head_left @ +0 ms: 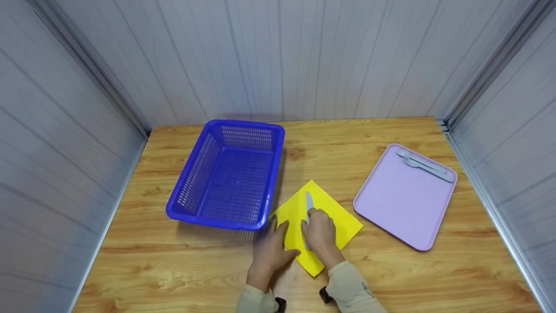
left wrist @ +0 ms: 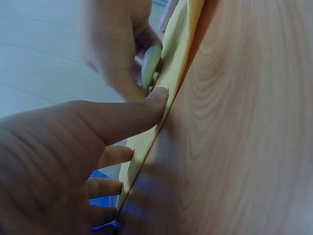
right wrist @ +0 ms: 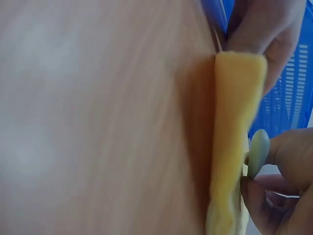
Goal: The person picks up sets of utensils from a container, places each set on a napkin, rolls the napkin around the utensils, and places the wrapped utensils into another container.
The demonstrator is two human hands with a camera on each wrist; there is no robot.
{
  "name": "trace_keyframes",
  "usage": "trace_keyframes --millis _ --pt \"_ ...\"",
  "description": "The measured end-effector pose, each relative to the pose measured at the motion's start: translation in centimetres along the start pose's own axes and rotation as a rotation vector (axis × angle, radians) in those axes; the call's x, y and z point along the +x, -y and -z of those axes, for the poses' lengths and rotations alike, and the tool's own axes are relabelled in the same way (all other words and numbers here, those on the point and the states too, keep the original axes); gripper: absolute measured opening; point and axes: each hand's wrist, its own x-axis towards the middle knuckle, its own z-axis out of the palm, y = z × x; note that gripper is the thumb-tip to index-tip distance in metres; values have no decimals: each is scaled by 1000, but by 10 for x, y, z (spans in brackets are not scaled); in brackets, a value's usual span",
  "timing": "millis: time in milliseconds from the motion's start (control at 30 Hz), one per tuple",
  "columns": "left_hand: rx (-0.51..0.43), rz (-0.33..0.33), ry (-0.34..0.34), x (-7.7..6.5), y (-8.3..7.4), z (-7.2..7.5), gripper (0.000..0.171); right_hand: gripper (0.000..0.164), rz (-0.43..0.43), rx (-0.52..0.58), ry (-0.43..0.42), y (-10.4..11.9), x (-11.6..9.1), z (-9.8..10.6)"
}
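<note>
A yellow cloth lies folded on the table, one corner towards me. On it is a pale grey table knife, its blade pointing away. My right hand grips the knife by its handle; the rounded handle end shows between thumb and fingers in the right wrist view. My left hand touches the cloth's left edge with spread fingers. In the left wrist view, its thumb rests on the cloth and the other fingertips meet the edge lower down.
A blue plastic basket with slotted walls stands left of the cloth, close to my left hand. On the right lies a lilac tray, bearing a pale grey fork and another piece of cutlery beside it. Panel walls surround the wooden table.
</note>
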Motion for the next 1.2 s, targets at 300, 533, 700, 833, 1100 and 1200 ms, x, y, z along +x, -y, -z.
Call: trace_keyframes --millis 300,533,700,833,1100,1200 --pt "52 -75 -103 1 0 -3 82 21 74 8 9 19 0 -13" --pt "47 -69 -38 -1 -1 -1 91 16 106 -34 -48 13 -9 -12" --pt "22 -47 38 -1 1 7 103 17 110 -37 -29 14 -7 -12" --pt "14 -35 69 -1 2 7 105 17 90 -39 15 14 -5 -11" --pt "8 -37 73 -1 1 8 104 15 59 -24 23 10 5 -6" --pt "10 -32 80 -2 2 8 104 16 50 -31 25 9 6 -6"
